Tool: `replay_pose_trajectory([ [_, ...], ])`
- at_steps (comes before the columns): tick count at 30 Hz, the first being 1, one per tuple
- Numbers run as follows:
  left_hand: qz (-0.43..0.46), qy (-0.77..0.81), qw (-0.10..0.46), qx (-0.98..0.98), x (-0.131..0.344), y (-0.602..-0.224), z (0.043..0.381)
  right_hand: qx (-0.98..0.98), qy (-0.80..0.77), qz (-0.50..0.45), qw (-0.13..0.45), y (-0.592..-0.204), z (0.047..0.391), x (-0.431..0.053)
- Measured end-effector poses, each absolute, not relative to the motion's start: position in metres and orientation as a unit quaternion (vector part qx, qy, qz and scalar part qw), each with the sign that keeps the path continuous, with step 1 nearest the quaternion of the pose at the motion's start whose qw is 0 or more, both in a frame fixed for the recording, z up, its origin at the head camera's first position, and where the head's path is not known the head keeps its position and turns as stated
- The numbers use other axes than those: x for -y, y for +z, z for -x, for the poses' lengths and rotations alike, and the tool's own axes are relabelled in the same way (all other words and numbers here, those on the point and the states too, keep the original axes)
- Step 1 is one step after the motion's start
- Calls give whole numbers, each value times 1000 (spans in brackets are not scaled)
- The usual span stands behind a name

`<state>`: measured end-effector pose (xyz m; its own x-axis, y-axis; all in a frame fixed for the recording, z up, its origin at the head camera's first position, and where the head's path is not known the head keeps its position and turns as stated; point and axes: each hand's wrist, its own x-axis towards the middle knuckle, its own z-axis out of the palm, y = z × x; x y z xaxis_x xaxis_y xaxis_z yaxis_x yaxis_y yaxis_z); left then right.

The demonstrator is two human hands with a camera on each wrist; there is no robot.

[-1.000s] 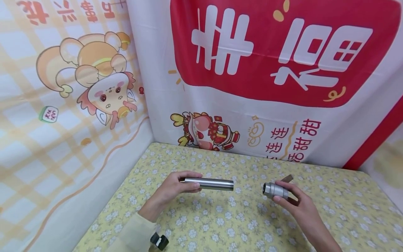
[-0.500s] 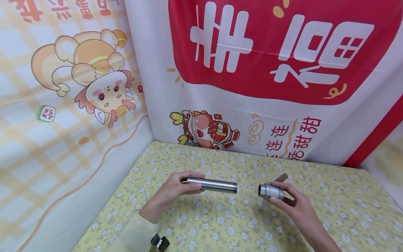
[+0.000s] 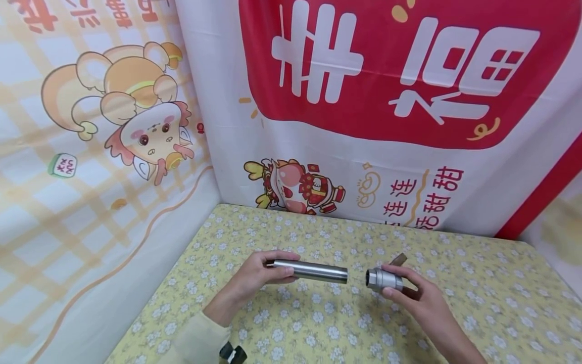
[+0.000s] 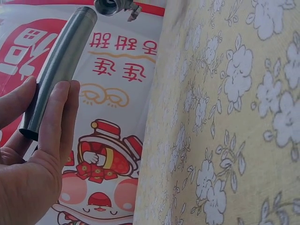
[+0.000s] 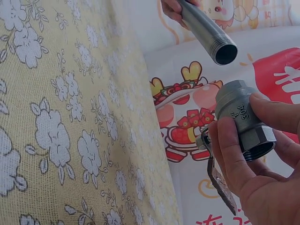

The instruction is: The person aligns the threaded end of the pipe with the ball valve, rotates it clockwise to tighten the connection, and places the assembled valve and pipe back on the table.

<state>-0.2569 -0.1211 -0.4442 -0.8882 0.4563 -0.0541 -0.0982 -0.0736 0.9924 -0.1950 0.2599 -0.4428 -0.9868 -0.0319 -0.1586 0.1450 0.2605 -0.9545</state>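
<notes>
My left hand (image 3: 259, 275) grips a steel pipe (image 3: 318, 272) near one end, thumb on one side and fingers on the other. Screw threads ring the pipe's far end (image 5: 224, 50), which points toward the other hand. My right hand (image 3: 420, 293) pinches a metal ball valve (image 3: 381, 279) marked "304" between thumb and fingers. A flat lever handle (image 5: 219, 185) sticks out from the valve's side. In the head view the valve's hexagonal opening faces the threaded pipe end across a small gap. Both pieces are held above the table.
A yellow flowered cloth covers the table (image 3: 291, 323). Behind it hangs a white and red printed curtain (image 3: 218, 101), and a checked printed curtain (image 3: 91, 212) hangs on the left. A small black device (image 3: 233, 353) sits by the left sleeve.
The valve in my right hand has moved left toward the pipe. My left hand has shifted the pipe slightly right, and the gap between them has narrowed.
</notes>
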Motion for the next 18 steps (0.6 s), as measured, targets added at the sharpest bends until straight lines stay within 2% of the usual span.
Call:
replay_pose_trajectory([
  [18,-135,718,189,-657,109,-449,251,-785,-614,-26,82,-444,189,-254],
])
